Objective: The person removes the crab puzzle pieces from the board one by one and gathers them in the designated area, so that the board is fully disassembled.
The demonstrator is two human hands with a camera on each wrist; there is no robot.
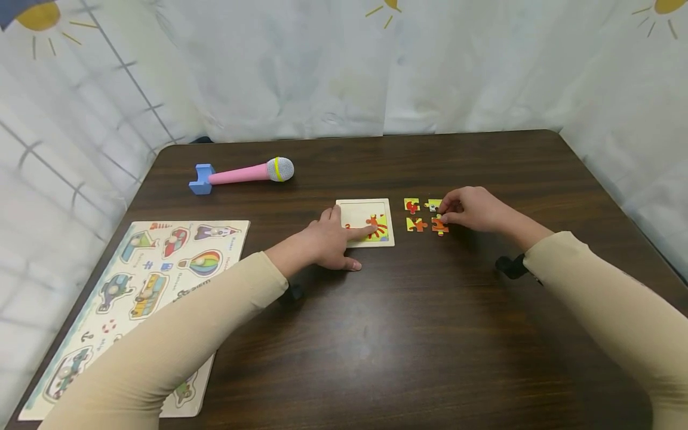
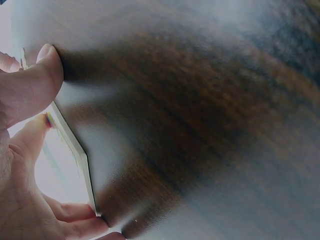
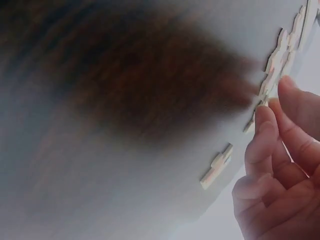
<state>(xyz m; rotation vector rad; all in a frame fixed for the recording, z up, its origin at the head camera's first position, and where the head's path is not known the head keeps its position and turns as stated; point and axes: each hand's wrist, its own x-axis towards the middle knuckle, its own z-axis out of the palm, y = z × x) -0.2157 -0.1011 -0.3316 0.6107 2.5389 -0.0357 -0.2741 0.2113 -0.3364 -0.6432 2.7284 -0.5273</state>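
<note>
The head view showed a small tray (image 1: 361,209) on the brown table (image 1: 365,334), and four loose pieces (image 1: 412,206) just to its right, in two rows of two. The left hand (image 1: 326,240) lay over the tray with its fingers spread out. The pointing finger was straight and touched a bright bit of picture (image 1: 382,223) there, while the thumb was off the near edge. This hand was not curled round anything.

The right hand (image 1: 475,209) had bent fingers, and its tips were at the right side of the near right piece (image 1: 439,226). I could not tell if they pinched it or only touched it.

The pieces looked like thin wood, so they were likely light and stiff. The table looked smooth, so a hard poke might have made one slide away. They lay very flat, so the best hold seemed to be a thumb and a finger on two sides. The little knobs looked easiest to chip, so the wide middle part seemed safer to pinch. The tray looked light too, and good to press flat. A pink mic (image 1: 242,174) and a big board (image 1: 193,243) lay further left.
</note>
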